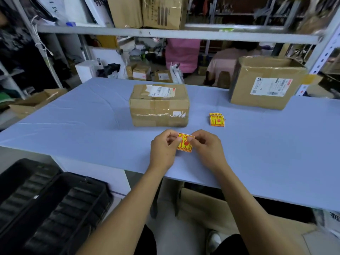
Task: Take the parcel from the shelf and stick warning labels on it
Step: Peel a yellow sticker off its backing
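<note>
Blue surface (73, 115): parcel (159, 105) straight ahead of hands, long axis crosswise, equally near both. Left hand (162, 150), right hand (207, 148) pinch warning label (184, 145).

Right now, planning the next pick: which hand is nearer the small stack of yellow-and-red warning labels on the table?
Right hand, just below-left of the stack of yellow-and-red warning labels; left hand is farther left.

Both forearms extended forward; left hand (162, 147) and right hand (207, 146) close together; fingers curled, pinching.

One head-worn camera looks forward and down, close over the blue table (73, 115).
</note>
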Demonstrator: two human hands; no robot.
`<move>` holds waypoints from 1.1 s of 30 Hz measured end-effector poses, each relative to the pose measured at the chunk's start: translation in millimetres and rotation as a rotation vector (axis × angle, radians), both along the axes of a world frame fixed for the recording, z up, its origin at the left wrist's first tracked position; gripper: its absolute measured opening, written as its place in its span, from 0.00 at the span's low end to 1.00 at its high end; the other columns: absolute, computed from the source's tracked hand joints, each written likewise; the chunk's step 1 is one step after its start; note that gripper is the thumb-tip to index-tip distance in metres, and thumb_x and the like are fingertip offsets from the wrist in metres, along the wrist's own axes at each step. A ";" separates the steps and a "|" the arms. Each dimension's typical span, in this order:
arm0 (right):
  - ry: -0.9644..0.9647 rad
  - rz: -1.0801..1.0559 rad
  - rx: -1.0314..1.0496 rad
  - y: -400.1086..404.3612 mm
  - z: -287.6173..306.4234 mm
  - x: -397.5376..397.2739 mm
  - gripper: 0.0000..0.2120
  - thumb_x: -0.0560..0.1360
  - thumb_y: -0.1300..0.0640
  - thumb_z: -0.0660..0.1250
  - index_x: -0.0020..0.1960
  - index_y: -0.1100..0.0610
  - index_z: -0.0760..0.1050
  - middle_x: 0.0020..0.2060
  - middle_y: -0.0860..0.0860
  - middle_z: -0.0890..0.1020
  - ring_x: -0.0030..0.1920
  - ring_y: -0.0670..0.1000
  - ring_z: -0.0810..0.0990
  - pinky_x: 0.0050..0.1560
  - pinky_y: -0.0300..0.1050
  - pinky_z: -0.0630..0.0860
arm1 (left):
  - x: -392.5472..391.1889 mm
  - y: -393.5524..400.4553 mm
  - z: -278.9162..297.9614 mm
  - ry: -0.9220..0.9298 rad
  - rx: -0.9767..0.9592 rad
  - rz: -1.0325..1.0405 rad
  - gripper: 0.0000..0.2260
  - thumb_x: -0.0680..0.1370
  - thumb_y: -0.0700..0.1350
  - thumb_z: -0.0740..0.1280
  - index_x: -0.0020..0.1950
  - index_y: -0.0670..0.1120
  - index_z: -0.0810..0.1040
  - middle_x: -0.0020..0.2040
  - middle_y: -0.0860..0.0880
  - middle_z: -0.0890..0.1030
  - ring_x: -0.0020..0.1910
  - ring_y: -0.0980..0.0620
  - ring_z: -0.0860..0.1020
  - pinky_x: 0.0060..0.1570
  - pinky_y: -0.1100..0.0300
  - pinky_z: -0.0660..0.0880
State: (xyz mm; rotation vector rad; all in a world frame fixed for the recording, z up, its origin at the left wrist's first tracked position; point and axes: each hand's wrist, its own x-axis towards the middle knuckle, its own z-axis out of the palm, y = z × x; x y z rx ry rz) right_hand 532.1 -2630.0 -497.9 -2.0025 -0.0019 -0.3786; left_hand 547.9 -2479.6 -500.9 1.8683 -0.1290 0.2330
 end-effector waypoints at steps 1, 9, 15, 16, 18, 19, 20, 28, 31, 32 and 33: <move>0.009 -0.003 0.015 0.1 -0.6 0.9 0.09 0.75 0.59 0.71 0.38 0.50 0.79 0.32 0.44 0.81 0.31 0.37 0.76 0.34 0.31 0.70 | 0.8 0.0 0.0 -0.010 0.014 0.016 0.02 0.78 0.41 0.70 0.46 0.48 0.79 0.40 0.50 0.82 0.39 0.54 0.80 0.39 0.64 0.74; -0.007 -0.047 0.011 2.8 -1.9 0.1 0.05 0.75 0.61 0.70 0.43 0.52 0.78 0.38 0.50 0.84 0.36 0.47 0.80 0.38 0.38 0.75 | -0.7 -0.6 0.7 -0.018 0.082 0.010 0.06 0.80 0.44 0.66 0.47 0.44 0.82 0.41 0.48 0.83 0.40 0.52 0.80 0.40 0.61 0.75; 0.018 -0.009 0.039 3.2 -2.0 0.9 0.04 0.76 0.60 0.70 0.42 0.57 0.80 0.30 0.47 0.82 0.29 0.43 0.79 0.36 0.40 0.76 | -1.9 -2.8 3.2 -0.016 0.098 0.072 0.03 0.81 0.43 0.63 0.48 0.47 0.75 0.45 0.47 0.80 0.44 0.51 0.79 0.37 0.67 0.73; 0.013 -0.010 0.030 3.1 -2.3 1.5 0.05 0.76 0.60 0.71 0.41 0.56 0.80 0.29 0.46 0.81 0.29 0.43 0.78 0.37 0.41 0.75 | -2.9 -3.4 4.3 -0.014 0.074 0.065 0.02 0.81 0.42 0.64 0.49 0.47 0.72 0.47 0.47 0.78 0.46 0.50 0.78 0.38 0.66 0.73; 0.008 -0.034 0.040 2.1 -1.9 1.7 0.05 0.76 0.59 0.70 0.41 0.56 0.81 0.28 0.45 0.79 0.28 0.42 0.76 0.36 0.39 0.73 | -4.4 -4.0 3.6 -0.054 0.054 0.038 0.10 0.78 0.39 0.67 0.52 0.49 0.68 0.53 0.48 0.73 0.50 0.49 0.76 0.44 0.63 0.75; 0.006 -0.043 0.059 1.5 -1.1 0.9 0.05 0.76 0.59 0.70 0.42 0.58 0.81 0.28 0.46 0.79 0.27 0.41 0.75 0.35 0.38 0.73 | -4.9 -4.2 2.6 -0.079 0.093 0.030 0.12 0.76 0.39 0.69 0.52 0.49 0.68 0.54 0.48 0.71 0.52 0.49 0.74 0.47 0.60 0.75; 0.004 -0.043 0.079 1.2 0.1 0.2 0.05 0.77 0.60 0.69 0.42 0.59 0.81 0.28 0.47 0.79 0.27 0.41 0.76 0.34 0.36 0.73 | -5.6 -4.6 1.5 -0.099 0.144 0.020 0.11 0.76 0.39 0.71 0.51 0.49 0.70 0.54 0.49 0.69 0.53 0.49 0.73 0.50 0.59 0.74; 0.034 0.092 0.088 1.3 2.8 -1.5 0.07 0.77 0.64 0.67 0.42 0.61 0.82 0.31 0.46 0.83 0.29 0.43 0.78 0.34 0.34 0.74 | -5.1 -4.0 -1.9 -0.158 0.153 -0.083 0.03 0.76 0.41 0.71 0.48 0.46 0.82 0.47 0.49 0.81 0.46 0.52 0.79 0.47 0.61 0.76; 0.043 0.119 0.094 1.2 4.3 -2.1 0.08 0.77 0.65 0.65 0.43 0.63 0.82 0.35 0.52 0.84 0.29 0.43 0.78 0.34 0.32 0.73 | -5.6 -2.5 -1.3 -0.106 0.092 -0.086 0.03 0.76 0.39 0.71 0.47 0.46 0.84 0.41 0.51 0.85 0.43 0.54 0.82 0.46 0.61 0.78; 0.043 0.128 0.093 1.5 4.7 -2.3 0.08 0.78 0.65 0.65 0.43 0.63 0.82 0.36 0.54 0.84 0.29 0.43 0.78 0.34 0.31 0.73 | -5.1 -2.0 -1.6 -0.097 0.077 -0.079 0.04 0.76 0.39 0.71 0.46 0.47 0.84 0.40 0.52 0.85 0.42 0.55 0.81 0.45 0.62 0.78; 0.042 0.137 0.092 1.7 5.0 -2.6 0.08 0.78 0.65 0.65 0.44 0.64 0.82 0.36 0.55 0.84 0.29 0.43 0.78 0.34 0.31 0.72 | -5.3 -1.3 -1.4 -0.093 0.065 -0.074 0.04 0.76 0.40 0.71 0.45 0.48 0.84 0.39 0.53 0.84 0.40 0.56 0.81 0.44 0.62 0.77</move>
